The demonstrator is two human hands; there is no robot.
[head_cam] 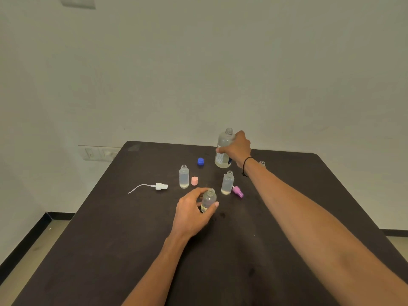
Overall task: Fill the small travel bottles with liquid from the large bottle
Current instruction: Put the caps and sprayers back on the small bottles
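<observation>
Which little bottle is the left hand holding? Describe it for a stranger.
On the dark table, find the large bottle at the back, then come toward the viewer. The nearest small bottle, uncapped, is the only one with the left hand around it.

The table (136,239) is dark brown, near black. The large bottle (223,149) is clear with a white and blue label. The three small bottles in front of it are clear. One cap (200,161) is blue, another (194,181) pale pink, a third (238,191) purple. The spray pump (161,186) is white. A black band (246,164) circles the right wrist.
</observation>
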